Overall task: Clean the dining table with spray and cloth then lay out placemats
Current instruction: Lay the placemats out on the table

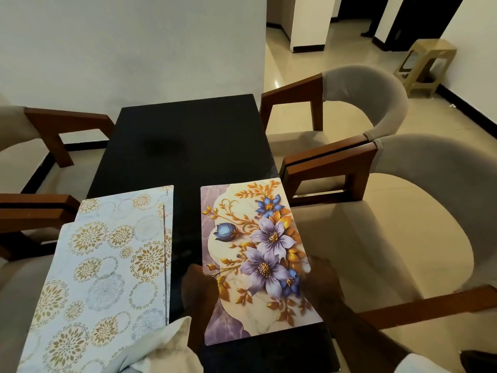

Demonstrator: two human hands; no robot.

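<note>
A floral placemat with purple and blue flowers and gold leaves lies on the near right part of the black dining table. My left hand grips its left edge and my right hand grips its right edge. To the left, a stack of pale placemats with gold circle patterns rests on the table, its near end hanging over the table's left edge. A pale cloth drapes over my left forearm at the bottom. No spray bottle is in view.
Two grey upholstered chairs with wooden arms stand close along the table's right side, and two more along the left. A white wall is behind the table. A beige plastic stool stands at the far right on the tiled floor.
</note>
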